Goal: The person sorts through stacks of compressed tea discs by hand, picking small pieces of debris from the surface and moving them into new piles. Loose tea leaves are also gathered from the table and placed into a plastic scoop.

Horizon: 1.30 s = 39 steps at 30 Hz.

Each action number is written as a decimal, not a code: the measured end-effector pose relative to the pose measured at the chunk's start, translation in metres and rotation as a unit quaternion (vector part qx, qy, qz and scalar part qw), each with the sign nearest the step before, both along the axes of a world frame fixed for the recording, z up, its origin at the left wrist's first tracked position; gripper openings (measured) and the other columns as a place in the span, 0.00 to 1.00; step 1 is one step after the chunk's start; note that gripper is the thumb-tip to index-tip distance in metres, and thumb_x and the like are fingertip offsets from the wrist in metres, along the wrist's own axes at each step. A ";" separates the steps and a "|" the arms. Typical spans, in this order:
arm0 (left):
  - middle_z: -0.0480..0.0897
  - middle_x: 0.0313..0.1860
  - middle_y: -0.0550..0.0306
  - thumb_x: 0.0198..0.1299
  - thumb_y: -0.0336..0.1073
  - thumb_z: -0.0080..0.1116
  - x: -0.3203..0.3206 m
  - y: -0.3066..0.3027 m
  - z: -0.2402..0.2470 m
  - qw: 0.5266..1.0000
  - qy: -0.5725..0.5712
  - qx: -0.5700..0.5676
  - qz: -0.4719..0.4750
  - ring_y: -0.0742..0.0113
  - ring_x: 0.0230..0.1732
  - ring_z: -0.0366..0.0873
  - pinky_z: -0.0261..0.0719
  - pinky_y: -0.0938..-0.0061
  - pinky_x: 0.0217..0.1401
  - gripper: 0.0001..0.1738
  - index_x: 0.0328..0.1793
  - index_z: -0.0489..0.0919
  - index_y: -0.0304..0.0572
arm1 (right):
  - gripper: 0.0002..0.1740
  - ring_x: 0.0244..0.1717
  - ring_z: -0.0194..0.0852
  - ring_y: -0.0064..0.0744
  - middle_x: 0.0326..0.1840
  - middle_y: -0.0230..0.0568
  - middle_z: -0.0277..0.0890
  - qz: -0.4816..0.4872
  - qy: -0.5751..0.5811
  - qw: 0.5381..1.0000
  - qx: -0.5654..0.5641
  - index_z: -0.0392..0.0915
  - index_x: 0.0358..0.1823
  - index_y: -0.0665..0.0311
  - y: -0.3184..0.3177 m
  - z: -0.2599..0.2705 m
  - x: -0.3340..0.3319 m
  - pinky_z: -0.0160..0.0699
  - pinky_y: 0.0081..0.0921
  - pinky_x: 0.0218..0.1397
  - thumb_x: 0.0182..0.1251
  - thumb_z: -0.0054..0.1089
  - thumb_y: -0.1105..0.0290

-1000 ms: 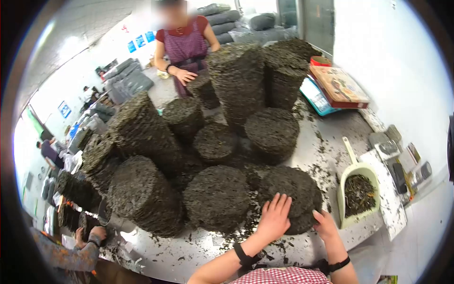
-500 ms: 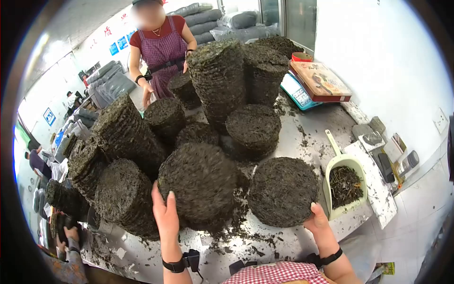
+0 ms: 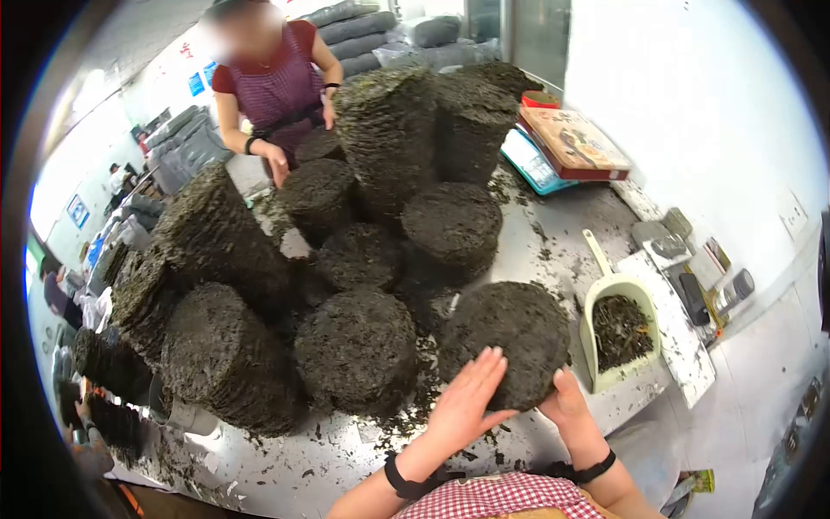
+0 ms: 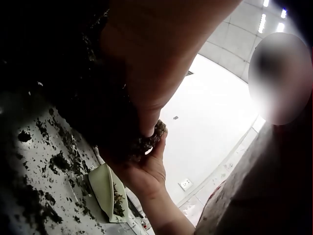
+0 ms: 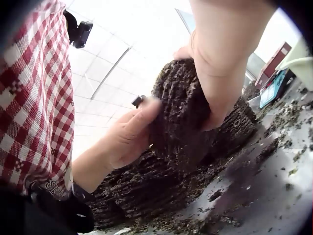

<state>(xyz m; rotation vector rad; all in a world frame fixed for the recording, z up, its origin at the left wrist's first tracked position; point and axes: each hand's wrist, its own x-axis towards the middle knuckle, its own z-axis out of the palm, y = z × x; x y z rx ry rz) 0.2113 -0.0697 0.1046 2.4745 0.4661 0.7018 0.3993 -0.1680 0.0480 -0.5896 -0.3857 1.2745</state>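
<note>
A thick, round, dark cake of dried seaweed (image 3: 510,333) is tilted up between both hands at the table's front right. Across its near face lies my left hand (image 3: 464,400), fingers straight and thumb spread along the lower edge. My right hand (image 3: 572,411) grips the right edge, with its thumb on the face; in the right wrist view its thumb and fingers span the layered seaweed cake (image 5: 178,107). Just left stands a stack of similar seaweed cakes (image 3: 356,350), and another leaning seaweed stack (image 3: 226,355) is beyond it.
Taller seaweed stacks (image 3: 385,130) rise behind. A pale dustpan (image 3: 654,324) with scraps stands at right, near a box (image 3: 579,143) on a blue scale (image 3: 534,166). Loose flakes litter the metal table (image 3: 333,463). Another person (image 3: 272,86) stands across it.
Half a second ago my left hand held a seaweed cake over the front middle stack; now it is back on the right-hand cake. My right hand keeps its grip. The view has shifted.
</note>
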 end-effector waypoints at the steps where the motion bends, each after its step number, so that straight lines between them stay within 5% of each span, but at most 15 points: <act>1: 0.64 0.74 0.42 0.50 0.44 0.73 -0.002 -0.001 0.002 1.000 -0.004 -0.006 -0.010 0.48 0.76 0.60 0.63 0.58 0.75 0.46 0.72 0.65 0.34 | 0.46 0.67 0.68 0.41 0.68 0.43 0.67 0.001 -0.013 1.000 -0.002 0.58 0.71 0.66 -0.003 0.000 0.001 0.68 0.40 0.69 0.55 0.74 0.56; 12: 0.60 0.76 0.43 0.56 0.28 0.61 -0.011 -0.009 -0.009 0.999 0.021 0.038 -0.012 0.46 0.78 0.53 0.60 0.58 0.77 0.37 0.73 0.63 0.35 | 0.45 0.65 0.71 0.42 0.66 0.44 0.69 0.016 -0.035 0.999 -0.007 0.59 0.70 0.66 -0.001 0.019 -0.004 0.74 0.40 0.66 0.53 0.73 0.62; 14: 0.64 0.75 0.44 0.56 0.24 0.57 -0.015 -0.005 -0.001 0.996 0.011 -0.089 0.001 0.49 0.77 0.57 0.61 0.61 0.76 0.34 0.72 0.65 0.36 | 0.44 0.65 0.70 0.43 0.65 0.44 0.69 0.014 -0.038 0.999 -0.018 0.60 0.70 0.67 -0.005 0.006 0.004 0.72 0.41 0.67 0.54 0.72 0.63; 16: 0.73 0.67 0.43 0.62 0.26 0.49 -0.030 0.002 0.026 0.969 -0.033 -0.210 0.128 0.53 0.66 0.74 0.72 0.64 0.68 0.26 0.68 0.69 0.40 | 0.43 0.64 0.71 0.43 0.65 0.44 0.69 0.032 -0.010 0.998 -0.049 0.61 0.69 0.67 -0.010 -0.005 0.012 0.71 0.41 0.67 0.53 0.71 0.63; 17: 0.83 0.48 0.40 0.64 0.30 0.49 -0.042 0.010 0.036 0.961 -0.071 -0.183 0.195 0.44 0.46 0.82 0.80 0.58 0.51 0.24 0.67 0.70 0.42 | 0.42 0.63 0.71 0.43 0.66 0.45 0.68 0.037 -0.008 0.998 -0.056 0.61 0.69 0.66 -0.013 -0.005 0.013 0.72 0.42 0.67 0.53 0.71 0.63; 19: 0.82 0.30 0.42 0.69 0.35 0.48 -0.067 0.028 0.056 0.902 -0.105 -0.203 0.367 0.54 0.33 0.83 0.79 0.62 0.38 0.16 0.59 0.74 0.39 | 0.43 0.64 0.70 0.43 0.66 0.45 0.68 0.060 -0.004 0.995 -0.085 0.61 0.69 0.66 -0.017 -0.015 0.022 0.72 0.41 0.67 0.53 0.71 0.63; 21: 0.83 0.46 0.50 0.72 0.37 0.49 -0.099 0.058 0.033 0.843 -0.271 -0.212 0.412 0.68 0.47 0.80 0.76 0.75 0.52 0.20 0.61 0.72 0.28 | 0.43 0.65 0.69 0.42 0.66 0.46 0.67 0.078 0.001 0.991 -0.113 0.60 0.70 0.66 -0.024 -0.020 0.033 0.71 0.41 0.66 0.53 0.71 0.62; 23: 0.80 0.57 0.53 0.73 0.35 0.48 -0.130 0.068 0.048 0.745 -0.430 -0.437 0.262 0.68 0.56 0.77 0.72 0.75 0.60 0.21 0.64 0.71 0.26 | 0.40 0.66 0.67 0.43 0.66 0.48 0.67 -0.026 -0.240 0.911 -0.334 0.60 0.69 0.66 -0.025 -0.019 0.044 0.70 0.38 0.66 0.56 0.68 0.66; 24: 0.79 0.58 0.54 0.73 0.34 0.48 -0.137 0.067 0.051 0.707 -0.473 -0.464 0.246 0.68 0.56 0.77 0.72 0.74 0.60 0.21 0.65 0.71 0.27 | 0.40 0.66 0.67 0.43 0.66 0.48 0.67 -0.026 -0.240 0.913 -0.330 0.60 0.69 0.66 -0.020 -0.020 0.050 0.70 0.38 0.66 0.56 0.68 0.66; 26: 0.79 0.58 0.55 0.73 0.34 0.48 -0.146 0.071 0.043 0.713 -0.464 -0.450 0.271 0.68 0.56 0.76 0.72 0.74 0.61 0.20 0.65 0.71 0.29 | 0.31 0.66 0.68 0.39 0.65 0.48 0.68 -0.123 -0.491 0.839 -0.201 0.62 0.68 0.67 -0.010 -0.023 0.054 0.68 0.36 0.68 0.62 0.60 0.73; 30: 0.80 0.57 0.58 0.72 0.33 0.48 -0.153 0.080 0.023 0.656 -0.467 -0.446 0.390 0.70 0.56 0.76 0.72 0.75 0.60 0.17 0.63 0.73 0.33 | 0.25 0.65 0.69 0.42 0.64 0.51 0.70 0.034 -0.409 0.904 -0.118 0.66 0.63 0.69 0.039 0.046 0.024 0.69 0.36 0.67 0.65 0.60 0.73; 32: 0.80 0.56 0.57 0.72 0.30 0.45 -0.163 0.067 0.048 0.717 -0.451 -0.467 0.255 0.70 0.56 0.76 0.73 0.75 0.59 0.16 0.62 0.74 0.33 | 0.30 0.66 0.69 0.42 0.65 0.52 0.69 0.112 -0.390 0.911 -0.079 0.64 0.66 0.69 0.067 0.061 -0.003 0.70 0.36 0.67 0.66 0.63 0.69; 36: 0.78 0.59 0.52 0.70 0.28 0.45 -0.174 0.063 0.043 0.744 -0.404 -0.459 0.270 0.68 0.59 0.75 0.72 0.71 0.62 0.19 0.65 0.71 0.32 | 0.36 0.64 0.70 0.36 0.65 0.50 0.69 0.183 -0.432 0.881 -0.053 0.57 0.71 0.71 0.113 0.093 -0.065 0.71 0.32 0.64 0.67 0.64 0.67; 38: 0.74 0.64 0.45 0.67 0.26 0.50 -0.170 0.057 0.062 0.889 -0.169 -0.149 0.398 0.60 0.65 0.72 0.69 0.66 0.67 0.25 0.69 0.66 0.30 | 0.35 0.57 0.71 0.26 0.61 0.44 0.71 0.205 -0.392 0.896 -0.025 0.58 0.70 0.72 0.138 0.076 -0.080 0.73 0.25 0.58 0.67 0.64 0.66; 39: 0.70 0.67 0.39 0.62 0.25 0.55 -0.167 0.055 0.063 0.884 -0.167 -0.063 0.432 0.49 0.69 0.68 0.65 0.60 0.71 0.31 0.72 0.62 0.30 | 0.31 0.56 0.70 0.22 0.59 0.37 0.72 0.215 -0.319 0.923 0.003 0.62 0.67 0.70 0.148 0.077 -0.088 0.71 0.22 0.59 0.67 0.64 0.69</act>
